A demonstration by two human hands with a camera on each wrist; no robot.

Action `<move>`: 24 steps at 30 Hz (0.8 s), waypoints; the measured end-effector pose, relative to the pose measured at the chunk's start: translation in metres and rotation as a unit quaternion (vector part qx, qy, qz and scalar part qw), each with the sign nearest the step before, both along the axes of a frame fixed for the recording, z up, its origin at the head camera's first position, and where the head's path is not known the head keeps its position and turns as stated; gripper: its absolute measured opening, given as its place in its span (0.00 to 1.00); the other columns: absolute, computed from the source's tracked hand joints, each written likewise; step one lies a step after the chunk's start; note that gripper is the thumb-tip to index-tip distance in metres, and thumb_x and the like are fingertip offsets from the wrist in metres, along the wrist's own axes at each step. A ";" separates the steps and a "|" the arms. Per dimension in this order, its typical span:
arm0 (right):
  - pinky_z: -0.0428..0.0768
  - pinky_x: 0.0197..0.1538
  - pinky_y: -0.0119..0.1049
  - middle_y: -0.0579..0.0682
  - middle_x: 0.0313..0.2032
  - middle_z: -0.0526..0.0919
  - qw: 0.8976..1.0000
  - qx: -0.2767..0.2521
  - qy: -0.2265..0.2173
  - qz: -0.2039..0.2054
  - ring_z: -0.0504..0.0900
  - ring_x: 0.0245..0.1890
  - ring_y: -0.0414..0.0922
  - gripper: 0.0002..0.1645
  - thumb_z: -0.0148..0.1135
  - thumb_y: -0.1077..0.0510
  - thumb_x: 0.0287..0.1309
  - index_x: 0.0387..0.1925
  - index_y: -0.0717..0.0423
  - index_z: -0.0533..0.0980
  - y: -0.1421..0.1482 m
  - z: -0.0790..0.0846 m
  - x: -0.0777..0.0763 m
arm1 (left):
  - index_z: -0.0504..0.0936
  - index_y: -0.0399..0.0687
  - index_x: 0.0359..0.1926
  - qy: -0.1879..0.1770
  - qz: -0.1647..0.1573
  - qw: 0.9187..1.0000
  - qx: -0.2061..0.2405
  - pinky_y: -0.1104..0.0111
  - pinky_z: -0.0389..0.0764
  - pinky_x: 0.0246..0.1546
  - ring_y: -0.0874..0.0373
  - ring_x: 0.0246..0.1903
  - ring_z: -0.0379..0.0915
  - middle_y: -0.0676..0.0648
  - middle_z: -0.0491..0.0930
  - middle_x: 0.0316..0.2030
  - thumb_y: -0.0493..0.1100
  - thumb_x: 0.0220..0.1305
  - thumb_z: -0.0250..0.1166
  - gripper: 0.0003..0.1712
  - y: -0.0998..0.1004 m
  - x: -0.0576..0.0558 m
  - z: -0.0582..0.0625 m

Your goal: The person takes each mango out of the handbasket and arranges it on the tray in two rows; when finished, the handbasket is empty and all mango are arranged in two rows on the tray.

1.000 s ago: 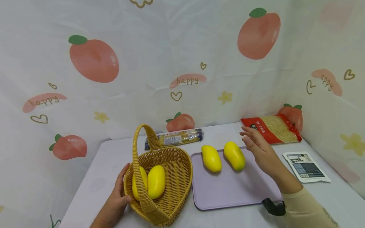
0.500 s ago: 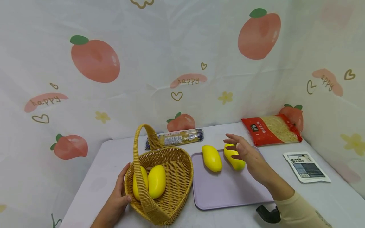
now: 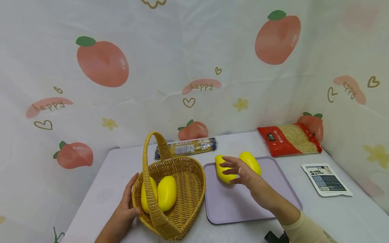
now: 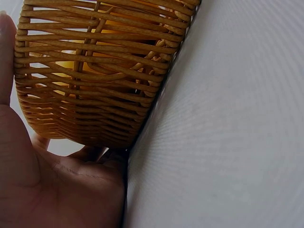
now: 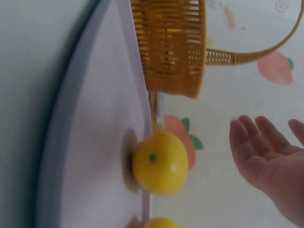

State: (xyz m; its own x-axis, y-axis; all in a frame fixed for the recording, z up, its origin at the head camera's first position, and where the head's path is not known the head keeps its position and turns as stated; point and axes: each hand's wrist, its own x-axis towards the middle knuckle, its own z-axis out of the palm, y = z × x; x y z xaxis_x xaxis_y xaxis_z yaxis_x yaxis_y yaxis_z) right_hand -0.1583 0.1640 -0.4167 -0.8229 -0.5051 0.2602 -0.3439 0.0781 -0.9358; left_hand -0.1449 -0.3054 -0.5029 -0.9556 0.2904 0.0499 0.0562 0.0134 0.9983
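My left hand point(image 3: 124, 211) holds the left side of a heart-shaped wicker basket point(image 3: 189, 189), thumb near the rim. The left wrist view shows the palm close against the basket's woven wall point(image 4: 95, 104). Inside lie two yellow mangoes, one point(image 3: 167, 194) in plain sight and another point(image 3: 144, 202) partly behind the handle. Above a lilac tray point(image 3: 237, 211), my right hand point(image 3: 253, 182) hovers with spread fingers, holding nothing. In the head view it overlaps the left mango point(image 3: 220, 165) on the tray. The right mango point(image 3: 251, 162) lies beside it, its lower end hidden.
Behind the basket lies a long clear-wrapped packet point(image 3: 191, 146) of noodles. A red bag point(image 3: 285, 140) with pale contents is at the back right, with a white flat pouch point(image 3: 326, 179) nearer. A printed cloth point(image 3: 152, 67) hangs behind the table.
My right hand has moved left and nearer to me, from beyond the right mango to over the left one. The left hand, basket and mangoes stay in place.
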 end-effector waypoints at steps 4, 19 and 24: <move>0.79 0.65 0.52 0.61 0.74 0.69 0.999 -0.024 0.010 0.043 0.72 0.70 0.65 0.34 0.30 0.41 0.89 0.84 0.49 0.61 -0.009 -0.004 0.004 | 0.36 0.66 0.89 0.000 -0.003 1.000 0.004 0.79 0.56 0.69 0.67 0.79 0.43 0.46 0.32 0.86 0.55 0.72 0.76 0.65 -0.001 -0.001 -0.001; 0.77 0.66 0.56 0.54 0.78 0.65 0.989 -0.038 -0.016 0.145 0.69 0.72 0.59 0.43 0.28 0.32 0.87 0.85 0.53 0.57 -0.064 0.002 0.007 | 0.36 0.68 0.89 -0.003 -0.004 1.000 0.000 0.78 0.58 0.69 0.67 0.78 0.45 0.45 0.32 0.86 0.56 0.73 0.75 0.64 -0.001 -0.001 0.000; 0.76 0.66 0.59 0.56 0.77 0.66 0.987 -0.043 -0.035 0.154 0.71 0.71 0.55 0.43 0.28 0.31 0.86 0.85 0.53 0.56 -0.083 0.005 -0.002 | 0.35 0.66 0.89 0.001 -0.006 1.000 -0.001 0.78 0.59 0.69 0.66 0.78 0.47 0.45 0.33 0.86 0.56 0.72 0.76 0.65 -0.001 -0.001 0.000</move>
